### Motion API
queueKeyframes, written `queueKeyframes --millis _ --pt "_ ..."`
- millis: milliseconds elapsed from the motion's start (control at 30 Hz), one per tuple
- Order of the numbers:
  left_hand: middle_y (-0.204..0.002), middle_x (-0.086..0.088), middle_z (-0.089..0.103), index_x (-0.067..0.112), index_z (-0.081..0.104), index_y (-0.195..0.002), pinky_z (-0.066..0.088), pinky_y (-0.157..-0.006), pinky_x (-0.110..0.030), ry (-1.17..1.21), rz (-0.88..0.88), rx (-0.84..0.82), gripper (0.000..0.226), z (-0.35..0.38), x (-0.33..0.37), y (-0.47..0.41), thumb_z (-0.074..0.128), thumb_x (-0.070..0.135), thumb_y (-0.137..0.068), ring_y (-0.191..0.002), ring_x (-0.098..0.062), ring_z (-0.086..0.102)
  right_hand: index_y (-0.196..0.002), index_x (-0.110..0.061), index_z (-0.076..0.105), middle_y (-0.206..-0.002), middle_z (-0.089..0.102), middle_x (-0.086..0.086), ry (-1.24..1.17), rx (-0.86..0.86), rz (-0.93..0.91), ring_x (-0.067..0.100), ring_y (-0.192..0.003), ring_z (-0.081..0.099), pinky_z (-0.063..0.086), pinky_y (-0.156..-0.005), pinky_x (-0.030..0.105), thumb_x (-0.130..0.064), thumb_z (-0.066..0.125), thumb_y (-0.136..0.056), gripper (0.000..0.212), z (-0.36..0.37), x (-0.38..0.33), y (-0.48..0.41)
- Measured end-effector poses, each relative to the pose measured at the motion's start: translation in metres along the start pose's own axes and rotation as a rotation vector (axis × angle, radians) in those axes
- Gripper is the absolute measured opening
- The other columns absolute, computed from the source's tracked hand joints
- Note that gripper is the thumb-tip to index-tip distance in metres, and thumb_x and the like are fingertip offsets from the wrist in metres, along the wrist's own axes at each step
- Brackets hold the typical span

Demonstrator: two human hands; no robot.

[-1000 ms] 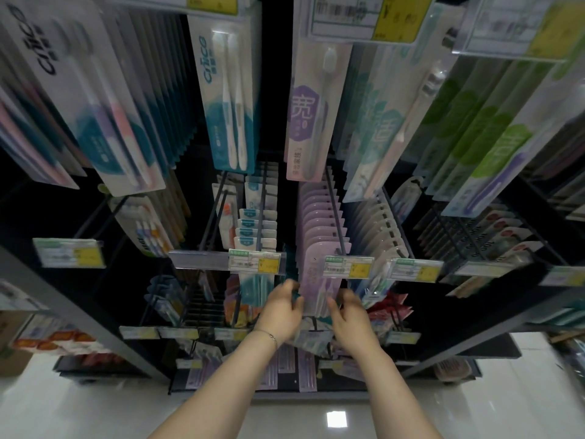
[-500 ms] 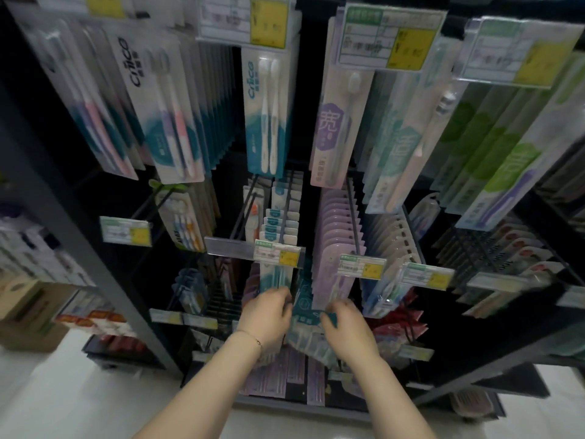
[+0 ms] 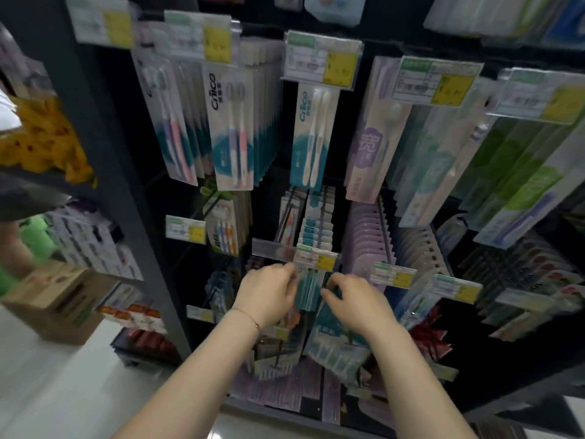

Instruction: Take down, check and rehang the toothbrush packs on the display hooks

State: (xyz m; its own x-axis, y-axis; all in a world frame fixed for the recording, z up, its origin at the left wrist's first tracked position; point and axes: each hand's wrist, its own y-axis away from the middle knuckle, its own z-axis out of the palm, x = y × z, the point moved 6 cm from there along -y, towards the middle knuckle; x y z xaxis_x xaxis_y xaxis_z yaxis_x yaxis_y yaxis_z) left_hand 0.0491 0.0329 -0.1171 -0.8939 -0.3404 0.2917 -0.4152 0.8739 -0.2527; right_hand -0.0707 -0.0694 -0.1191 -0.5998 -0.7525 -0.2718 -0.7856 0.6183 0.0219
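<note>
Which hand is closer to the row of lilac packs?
Right. The right hand sits just below-left of the lilac packs; the left hand is farther left, beyond the teal pack.

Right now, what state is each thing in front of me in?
left hand: grips the teal pack by its left edge
right hand: pinches the pack's right edge
teal pack: upright between both hands, under a price tag; whether hooked, cannot tell
purple packs: hanging in a row
</note>
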Motion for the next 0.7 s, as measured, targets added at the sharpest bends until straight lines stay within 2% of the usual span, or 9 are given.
queueKeyframes --millis 167,400,700 --pt "-0.09 0.002 0.065 0.023 0.054 -0.098 0.052 -0.063 -0.035 -0.023 0.035 0.068 0.017 -0.038 -0.02 -0.008 0.043 0.036 -0.097 -0.08 -0.024 0.065 -0.096 -0.021 0.055 -0.095 0.062 0.0 0.01 0.002 0.051 0.022 -0.087 0.059 0.051 -0.068 0.035 -0.046 0.046 -0.097 0.027 -0.033 -0.011 -0.002" --pt "-0.09 0.001 0.062 0.02 0.056 -0.1 0.047 -0.064 -0.034 -0.008 0.07 0.084 0.017 -0.073 -0.032 -0.032 0.045 0.032 -0.096 -0.081 -0.025 0.063 -0.097 -0.018 0.057 -0.095 0.063 0.001 0.016 0.083 0.113 0.022 -0.087 0.059 0.053 -0.075 0.037 -0.046 0.045 -0.096 0.031 -0.065 -0.025 -0.013" --pt "-0.091 0.002 0.06 0.02 0.053 -0.096 0.048 -0.066 -0.035 -0.026 0.161 0.095 0.018 -0.1 -0.026 -0.067 0.044 0.035 -0.096 -0.083 -0.023 0.061 -0.093 -0.02 0.056 -0.092 0.062 0.0 -0.005 0.177 0.174 0.021 -0.084 0.059 0.053 -0.072 0.036 -0.046 0.048 -0.095 0.028 -0.096 -0.035 -0.024"
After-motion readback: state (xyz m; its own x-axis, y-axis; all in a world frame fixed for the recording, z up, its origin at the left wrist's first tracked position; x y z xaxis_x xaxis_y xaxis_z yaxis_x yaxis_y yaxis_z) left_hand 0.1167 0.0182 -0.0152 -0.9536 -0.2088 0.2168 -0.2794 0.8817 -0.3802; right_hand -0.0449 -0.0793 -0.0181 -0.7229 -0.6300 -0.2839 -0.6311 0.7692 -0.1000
